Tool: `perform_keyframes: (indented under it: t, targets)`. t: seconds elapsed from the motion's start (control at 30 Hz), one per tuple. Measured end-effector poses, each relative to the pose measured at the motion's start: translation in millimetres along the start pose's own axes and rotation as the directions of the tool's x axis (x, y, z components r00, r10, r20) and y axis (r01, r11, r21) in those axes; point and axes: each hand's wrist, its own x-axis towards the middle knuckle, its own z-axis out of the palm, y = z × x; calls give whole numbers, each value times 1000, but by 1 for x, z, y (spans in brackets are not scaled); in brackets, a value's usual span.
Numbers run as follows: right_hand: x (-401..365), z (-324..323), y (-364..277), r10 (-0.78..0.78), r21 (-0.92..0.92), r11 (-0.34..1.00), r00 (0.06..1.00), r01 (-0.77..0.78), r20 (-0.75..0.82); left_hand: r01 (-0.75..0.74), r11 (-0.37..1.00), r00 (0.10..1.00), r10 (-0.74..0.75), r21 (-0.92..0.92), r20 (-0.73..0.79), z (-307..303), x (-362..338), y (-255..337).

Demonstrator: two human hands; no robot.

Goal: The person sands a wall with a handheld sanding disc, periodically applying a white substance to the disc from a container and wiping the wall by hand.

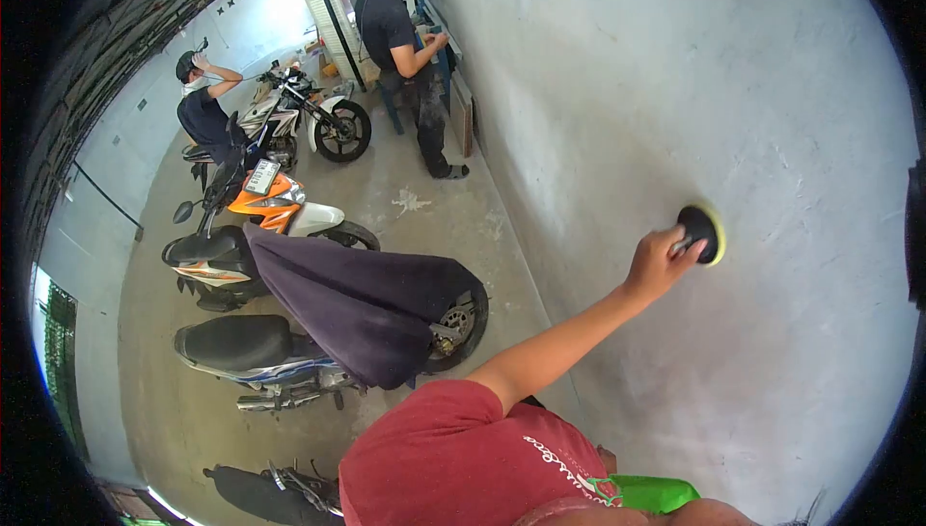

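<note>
My left hand (664,261) reaches across to the grey wall (617,121) on the right. Its fingers are closed around a round black sanding pad (696,233) with a pale yellow rim, whose face lies against or very near the wall. Whitish scuffs and patches mark the surface around the pad. A red short sleeve covers the upper part of this arm. My right hand is out of view.
Motorbikes stand along the left, one under a dark cloth (357,299) and another orange and white (265,200). A person (391,29) stands by the wall at the back; another person (204,111) is near the white motorbike (289,116). Something green (656,493) shows below.
</note>
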Motion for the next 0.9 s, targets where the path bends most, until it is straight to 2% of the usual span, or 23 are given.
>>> perform_keyframes:
  t: [0.03, 0.07, 0.1, 0.13, 0.2, 0.27, 0.33, 0.37, 0.47, 0.5, 0.53, 0.57, 0.6, 0.63, 0.67, 0.77, 0.87, 0.9]
  targets:
    - [-7, 2, -6, 112, 137, 985, 993, -105, -40, -9, 1000, 1000, 9, 0, 0, 1, -12, -7]
    - [-7, 2, -11, 225, 274, 940, 972, -201, -60, 80, 997, 996, -80, -15, 30, 3, -22, -13]
    - [-7, 3, -11, 219, 274, 942, 974, -195, -59, 172, 985, 984, -170, -27, 59, 0, -23, -10]
    - [-7, 3, -10, 224, 295, 935, 973, -198, -58, 169, 985, 984, -167, -24, 58, 0, -19, -9]
    - [-8, 4, -10, 241, 332, 920, 969, -210, -54, 66, 997, 998, -66, -35, -17, 3, -6, 1]
    - [-8, 5, -8, 259, 368, 903, 965, -224, -49, 64, 998, 998, -64, -10, -13, -1, 14, 24]
    - [-8, 5, -3, 267, 403, 886, 963, -228, -42, -55, 996, 998, 53, -67, -31, -1, 29, 35]
    - [-9, 6, -1, 270, 421, 878, 962, -229, -39, -20, 997, 1000, 21, -70, 9, -2, 31, 40]
    - [-10, 8, 11, 294, 481, 842, 955, -244, -32, -71, 997, 997, 71, -16, -5, 0, 11, 18]
    - [-54, -9, -36, 292, 486, 840, 956, -240, -34, -77, 997, 996, 77, 0, -39, 1, -3, 7]
    - [-90, -16, -99, 152, 348, 932, 981, -102, -119, -81, 997, 996, 81, -2, -34, 3, -16, -2]
    - [-103, -14, -127, 3, 190, 981, 984, 31, -179, 77, 993, 996, -81, -91, -36, 5, -32, -10]
    - [-103, -10, -133, 6, 196, 980, 984, 29, -179, 232, 956, 970, -241, -178, -25, 6, -43, -20]
    - [-100, -9, -136, 120, 266, 962, 972, -64, -201, 267, 943, 962, -272, -200, -1, 8, -46, -28]
    - [-102, -7, -139, 234, 335, 930, 948, -153, -216, 269, 942, 962, -274, -202, 1, 10, -47, -33]
    - [-103, -13, -138, 252, 370, 913, 951, -173, -178, 167, 977, 983, -175, -132, -50, 8, -20, -24]
    - [-89, -17, -134, 259, 420, 888, 959, -189, -116, 157, 964, 985, -170, -216, -41, 5, 18, -6]
    - [-83, -15, -125, 264, 436, 878, 960, -199, -92, 131, 973, 990, -140, -191, -36, 4, 23, -4]
